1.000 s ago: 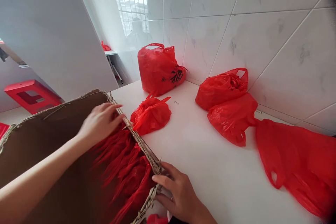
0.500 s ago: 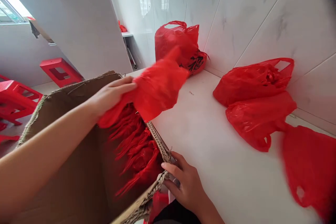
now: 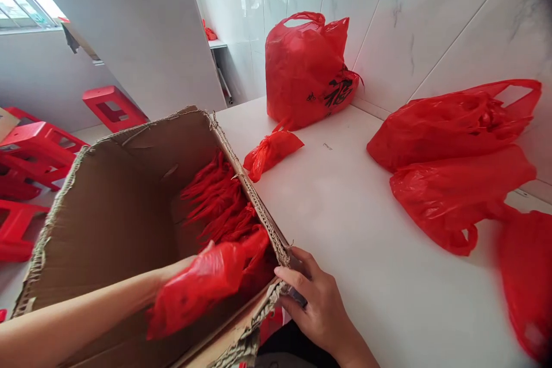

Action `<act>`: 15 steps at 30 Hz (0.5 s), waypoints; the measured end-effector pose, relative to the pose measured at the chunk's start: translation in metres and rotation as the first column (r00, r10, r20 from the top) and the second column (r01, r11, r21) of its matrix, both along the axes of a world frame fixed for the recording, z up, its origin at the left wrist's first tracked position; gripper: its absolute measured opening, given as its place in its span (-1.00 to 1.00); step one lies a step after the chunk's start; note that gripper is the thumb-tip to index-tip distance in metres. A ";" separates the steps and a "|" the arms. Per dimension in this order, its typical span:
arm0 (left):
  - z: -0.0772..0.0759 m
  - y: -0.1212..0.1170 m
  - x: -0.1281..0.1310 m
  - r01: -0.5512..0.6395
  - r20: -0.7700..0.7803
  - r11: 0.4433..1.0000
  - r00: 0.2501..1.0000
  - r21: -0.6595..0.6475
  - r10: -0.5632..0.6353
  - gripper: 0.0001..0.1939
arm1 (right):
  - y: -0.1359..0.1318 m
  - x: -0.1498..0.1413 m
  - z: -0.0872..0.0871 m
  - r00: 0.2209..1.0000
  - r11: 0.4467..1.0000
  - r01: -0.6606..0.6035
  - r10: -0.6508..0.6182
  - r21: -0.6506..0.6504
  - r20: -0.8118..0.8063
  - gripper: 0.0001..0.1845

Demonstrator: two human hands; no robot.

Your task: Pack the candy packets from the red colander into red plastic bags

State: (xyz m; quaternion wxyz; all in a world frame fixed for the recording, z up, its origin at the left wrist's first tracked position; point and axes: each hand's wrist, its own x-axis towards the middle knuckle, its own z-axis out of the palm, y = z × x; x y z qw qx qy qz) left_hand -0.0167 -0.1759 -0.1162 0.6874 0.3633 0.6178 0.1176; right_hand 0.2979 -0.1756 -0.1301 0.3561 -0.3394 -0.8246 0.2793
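Note:
My left hand is down inside a cardboard box, closed on a red plastic bag; the bag hides most of its fingers. Several more red bags lie packed in a row along the box's right wall, their tied ends pointing left. At the box's near right corner, my right hand grips the torn cardboard edge between thumb and fingers. Just outside the right wall, a small knotted red bag lies on the white tabletop.
A large full red bag with black characters stands against the tiled wall. Further red bags lie at the right, one cut off by the frame edge. Red plastic stools stand on the floor at left, beyond the box.
My left hand has moved from above the box's far right edge down and nearer, into the box, with a red bag. The small knotted bag outside the wall now shows. My right hand stays at the corner.

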 end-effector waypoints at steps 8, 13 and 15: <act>-0.038 -0.012 -0.015 0.363 0.225 0.825 0.930 -0.433 -0.291 -0.37 | 0.001 0.000 0.001 1.000 1.000 0.003 -0.003 0.013 0.010 -0.62; -0.072 -0.013 -0.006 0.293 0.106 0.880 0.956 -0.374 -0.274 -0.53 | 0.003 -0.001 0.000 1.000 0.999 0.020 -0.020 0.037 0.012 -0.66; -0.089 -0.011 0.012 0.285 0.073 0.907 0.958 -0.310 -0.276 -0.56 | 0.003 -0.001 0.001 1.000 0.999 0.024 -0.024 0.039 0.014 -0.66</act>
